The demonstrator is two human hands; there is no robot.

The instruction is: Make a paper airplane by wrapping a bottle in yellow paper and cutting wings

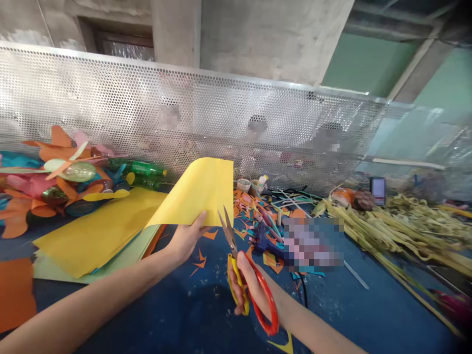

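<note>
My left hand (188, 241) pinches the lower edge of a yellow paper sheet (201, 191), which is held up off the table and curls over at its top left. In my right hand (250, 278) is a pair of scissors (231, 238) with one red and one yellow handle. Its blades point up and stand slightly apart, close to the sheet's lower right corner; whether they touch the paper I cannot tell. To the left lies a stack of yellow paper (99, 231), with pale green and orange sheets under it.
Paper flowers (66, 172) and a green plastic bottle (147, 169) lie at the left. Paper scraps (247, 204) and a dark blue glue gun (265, 238) are in the middle. Dried husks (383, 226) and an upright phone (378, 191) are at right. A perforated metal panel (217, 108) stands behind.
</note>
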